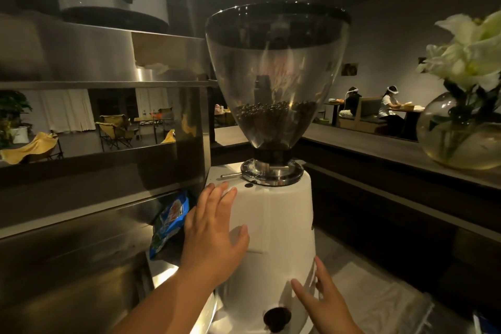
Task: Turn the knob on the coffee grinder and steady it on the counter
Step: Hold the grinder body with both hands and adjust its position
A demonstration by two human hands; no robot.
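Hands frame a white coffee grinder (273, 225) that stands in the middle of the view on a dim counter (366, 304), seen from the person's own head looking down. Left hand (214, 228) lies flat against the grinder's left side, fingers spread and pointing upward, palm pressed to the white body — an open, unclenched hold, grasping nothing. Right hand (322, 298) is low on the grinder's right side, fingers extended and loose, the fingertips touching or nearly touching the body; whether they press on it cannot be told. Just beside that hand, at the bottom front of the grinder, sits a round black knob (277, 317), with no finger on it. On top of the grinder rises a clear, funnel-shaped hopper (276, 70), its lower part filled with dark coffee beans (273, 114), and a metal collar with a small lever (230, 174) rings its base. A blue packet (169, 221) is wedged to the left, between the grinder and a large steel machine (95, 106). Far right, on a raised ledge, stands a round glass vase (461, 133) of white flowers (469, 51). Two people sit at tables in the background.
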